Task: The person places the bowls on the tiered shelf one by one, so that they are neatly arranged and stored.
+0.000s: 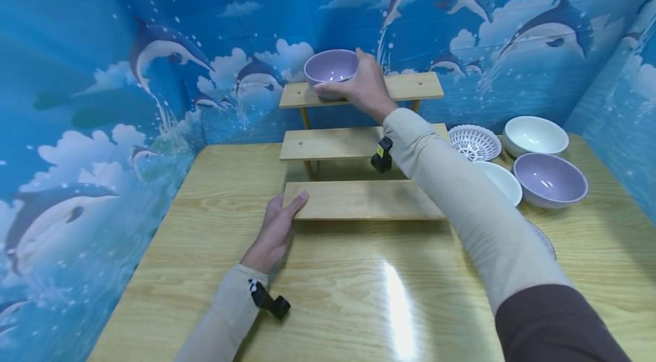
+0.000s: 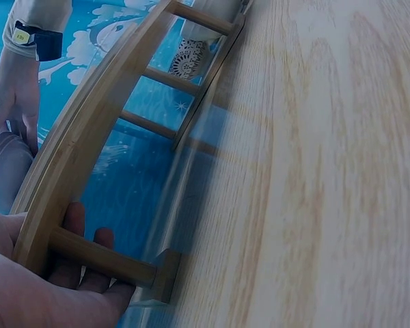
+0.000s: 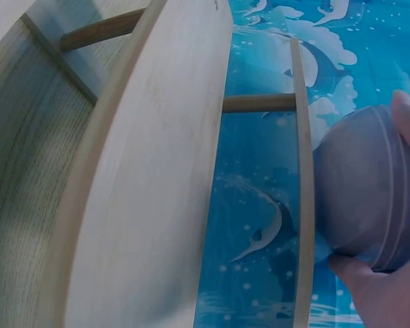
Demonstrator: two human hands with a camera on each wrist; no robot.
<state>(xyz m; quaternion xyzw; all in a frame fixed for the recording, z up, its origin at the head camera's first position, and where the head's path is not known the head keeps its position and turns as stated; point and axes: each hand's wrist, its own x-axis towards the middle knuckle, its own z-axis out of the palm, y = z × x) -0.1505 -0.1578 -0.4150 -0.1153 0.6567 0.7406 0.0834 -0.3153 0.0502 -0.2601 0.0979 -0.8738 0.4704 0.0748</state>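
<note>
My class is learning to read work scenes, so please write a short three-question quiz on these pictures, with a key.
1. Multiple choice: at which level of the wooden stand does the right hand hold a purple bowl? A, top; B, middle; C, bottom.
2. True or false: the left hand grips the middle board.
3. Fill in the blank: in the head view, a second purple bowl stands to the ____ of the stand.

Key: 1, A. 2, false: it grips the bottom board near its left end. 3, right.
</note>
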